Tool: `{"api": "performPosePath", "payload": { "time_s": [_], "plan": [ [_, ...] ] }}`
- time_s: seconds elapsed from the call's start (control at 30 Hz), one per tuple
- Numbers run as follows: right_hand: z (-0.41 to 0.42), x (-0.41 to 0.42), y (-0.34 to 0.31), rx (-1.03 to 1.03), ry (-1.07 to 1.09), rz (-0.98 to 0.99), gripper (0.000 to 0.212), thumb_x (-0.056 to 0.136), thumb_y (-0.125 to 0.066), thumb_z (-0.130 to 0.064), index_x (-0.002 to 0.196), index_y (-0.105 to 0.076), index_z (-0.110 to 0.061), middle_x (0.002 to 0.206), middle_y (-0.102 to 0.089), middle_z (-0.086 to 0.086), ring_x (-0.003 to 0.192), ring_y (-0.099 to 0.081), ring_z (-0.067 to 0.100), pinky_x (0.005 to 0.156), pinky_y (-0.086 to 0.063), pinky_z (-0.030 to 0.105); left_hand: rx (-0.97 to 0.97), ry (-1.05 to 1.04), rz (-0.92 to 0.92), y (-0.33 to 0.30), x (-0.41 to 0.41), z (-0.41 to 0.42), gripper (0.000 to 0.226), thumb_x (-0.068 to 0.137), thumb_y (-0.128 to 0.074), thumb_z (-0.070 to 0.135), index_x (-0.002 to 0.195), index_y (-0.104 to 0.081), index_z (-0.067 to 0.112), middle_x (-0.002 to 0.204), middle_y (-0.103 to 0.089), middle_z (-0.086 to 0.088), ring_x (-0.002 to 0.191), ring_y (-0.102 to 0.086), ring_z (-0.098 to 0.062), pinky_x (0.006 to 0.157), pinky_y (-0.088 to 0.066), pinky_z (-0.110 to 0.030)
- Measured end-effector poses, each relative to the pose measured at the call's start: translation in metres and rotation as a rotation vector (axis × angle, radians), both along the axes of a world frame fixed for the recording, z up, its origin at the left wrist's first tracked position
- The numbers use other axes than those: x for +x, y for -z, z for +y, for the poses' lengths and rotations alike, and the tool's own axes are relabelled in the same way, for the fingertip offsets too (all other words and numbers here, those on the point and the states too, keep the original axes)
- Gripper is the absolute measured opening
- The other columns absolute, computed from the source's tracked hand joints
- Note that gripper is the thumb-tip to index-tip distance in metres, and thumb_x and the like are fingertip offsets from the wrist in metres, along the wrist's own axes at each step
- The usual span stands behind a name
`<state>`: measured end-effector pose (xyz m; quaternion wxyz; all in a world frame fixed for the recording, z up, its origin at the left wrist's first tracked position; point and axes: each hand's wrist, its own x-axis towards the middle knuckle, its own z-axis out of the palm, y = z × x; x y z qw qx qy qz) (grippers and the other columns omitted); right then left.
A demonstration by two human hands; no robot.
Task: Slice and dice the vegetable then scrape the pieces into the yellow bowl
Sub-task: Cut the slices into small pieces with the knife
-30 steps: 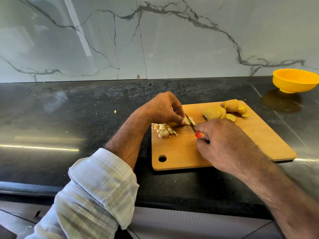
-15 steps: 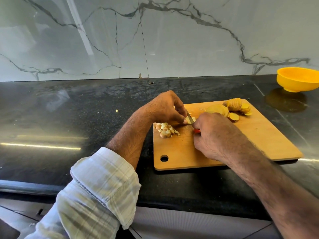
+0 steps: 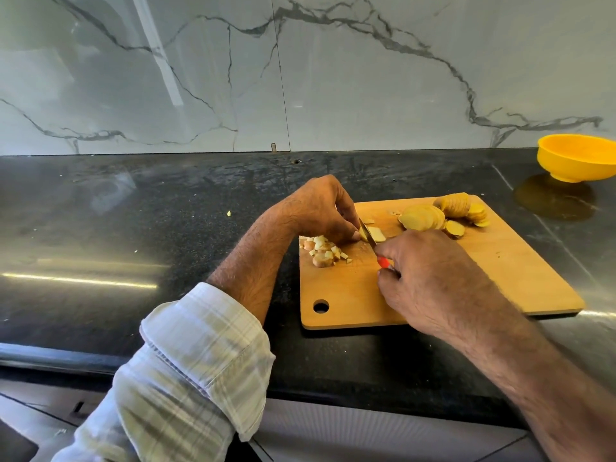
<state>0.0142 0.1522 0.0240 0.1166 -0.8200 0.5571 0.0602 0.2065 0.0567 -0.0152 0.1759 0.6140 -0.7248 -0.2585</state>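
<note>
A pale vegetable slice (image 3: 374, 233) lies on the wooden cutting board (image 3: 500, 271), pinned under the curled fingertips of the left hand (image 3: 320, 208), whose grip pinches it in place. The knife blade (image 3: 366, 232) stands across the slice, its red handle (image 3: 383, 261) enclosed by the closed grip of the right hand (image 3: 430, 278). Just left of the blade, beneath the left wrist, sits a small heap of diced pieces (image 3: 323, 251). Beyond the right hand, toward the board's far edge, fanned uncut slices (image 3: 443, 216) overlap one another. Well off to the right stands the yellow bowl (image 3: 576, 158) on the dark counter (image 3: 133, 228), near the marble wall (image 3: 366, 78).
</note>
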Motion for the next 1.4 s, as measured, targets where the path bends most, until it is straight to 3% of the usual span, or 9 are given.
{"api": "performPosePath", "payload": {
  "time_s": [0.23, 0.43, 0.5, 0.6, 0.7, 0.8, 0.97, 1.23, 1.4],
  "plan": [
    [-0.012, 0.01, 0.0, 0.042, 0.004, 0.036, 0.046, 0.098, -0.065, -0.029, 0.143, -0.058, -0.021, 0.134, -0.06, 0.004, 0.121, -0.059, 0.023, 0.1, -0.055, 0.034, 0.004, 0.002, 0.017, 0.0, -0.001, 0.0, 0.007, 0.085, -0.087, 0.022, 0.085, -0.082, 0.026, 0.095, -0.077, 0.009, 0.096, -0.07, -0.008, 0.072, -0.047, -0.016],
    [-0.021, 0.01, 0.009, -0.009, 0.019, -0.048, 0.048, 0.096, -0.068, -0.029, 0.143, -0.059, -0.024, 0.13, -0.062, 0.003, 0.114, -0.062, 0.021, 0.096, -0.058, 0.034, -0.012, 0.006, 0.017, 0.0, -0.001, 0.001, 0.008, 0.083, -0.088, 0.023, 0.089, -0.084, 0.021, 0.095, -0.077, 0.011, 0.098, -0.069, -0.007, 0.082, -0.052, -0.025],
    [-0.017, 0.0, 0.017, -0.058, -0.001, -0.13, 0.042, 0.098, -0.066, -0.032, 0.139, -0.062, -0.027, 0.108, -0.066, -0.004, 0.097, -0.063, 0.014, 0.076, -0.057, 0.025, -0.01, 0.012, 0.003, -0.001, 0.0, 0.001, 0.007, 0.084, -0.087, 0.024, 0.091, -0.084, 0.022, 0.098, -0.077, 0.01, 0.101, -0.068, -0.008, 0.087, -0.053, -0.028],
    [-0.005, -0.025, 0.03, -0.209, -0.004, -0.364, 0.037, 0.098, -0.065, -0.035, 0.134, -0.066, -0.029, 0.079, -0.059, -0.015, 0.067, -0.051, 0.002, 0.054, -0.033, 0.015, -0.014, 0.011, -0.003, -0.003, 0.003, 0.002, 0.009, 0.085, -0.087, 0.024, 0.093, -0.084, 0.022, 0.1, -0.077, 0.011, 0.103, -0.068, -0.008, 0.093, -0.054, -0.032],
    [-0.005, -0.039, 0.031, -0.238, 0.041, -0.353, 0.042, 0.097, -0.065, -0.037, 0.138, -0.064, -0.032, 0.089, -0.067, -0.009, 0.071, -0.055, 0.003, 0.059, -0.041, 0.018, -0.052, 0.017, -0.003, -0.005, 0.006, 0.004, 0.009, 0.086, -0.086, 0.025, 0.094, -0.083, 0.023, 0.099, -0.077, 0.012, 0.102, -0.067, -0.006, 0.094, -0.054, -0.031],
    [-0.009, -0.039, 0.033, -0.226, 0.08, -0.247, 0.043, 0.097, -0.063, -0.04, 0.14, -0.062, -0.034, 0.097, -0.069, -0.007, 0.091, -0.064, 0.012, 0.081, -0.058, 0.029, -0.137, 0.018, 0.013, -0.004, 0.007, 0.003, 0.007, 0.089, -0.083, 0.025, 0.095, -0.082, 0.021, 0.094, -0.076, 0.011, 0.095, -0.069, -0.004, 0.09, -0.056, -0.028],
    [-0.016, -0.026, 0.023, -0.177, 0.071, -0.187, 0.042, 0.1, -0.061, -0.039, 0.141, -0.06, -0.034, 0.112, -0.068, -0.006, 0.103, -0.064, 0.016, 0.09, -0.059, 0.034, -0.321, -0.1, 0.068, -0.001, 0.013, -0.002, 0.006, 0.093, -0.079, 0.029, 0.093, -0.081, 0.024, 0.084, -0.075, 0.013, 0.079, -0.071, 0.001, 0.079, -0.059, -0.024],
    [-0.01, -0.011, 0.021, -0.122, -0.093, -0.187, 0.04, 0.101, -0.059, -0.04, 0.141, -0.058, -0.04, 0.124, -0.067, -0.011, 0.105, -0.063, 0.013, 0.091, -0.058, 0.033, -0.526, -0.246, 0.103, 0.002, 0.019, -0.008, 0.016, 0.095, -0.075, 0.038, 0.091, -0.08, 0.023, 0.076, -0.072, 0.013, 0.073, -0.07, -0.003, 0.073, -0.066, -0.036],
    [-0.014, -0.021, 0.023, -0.179, -0.1, -0.27, 0.039, 0.099, -0.063, -0.041, 0.138, -0.06, -0.043, 0.114, -0.07, -0.01, 0.086, -0.059, 0.007, 0.076, -0.055, 0.027, -0.522, -0.228, 0.092, 0.001, 0.017, -0.007, 0.018, 0.095, -0.076, 0.038, 0.091, -0.08, 0.022, 0.076, -0.073, 0.013, 0.071, -0.07, -0.003, 0.073, -0.065, -0.033]
  ]
}}
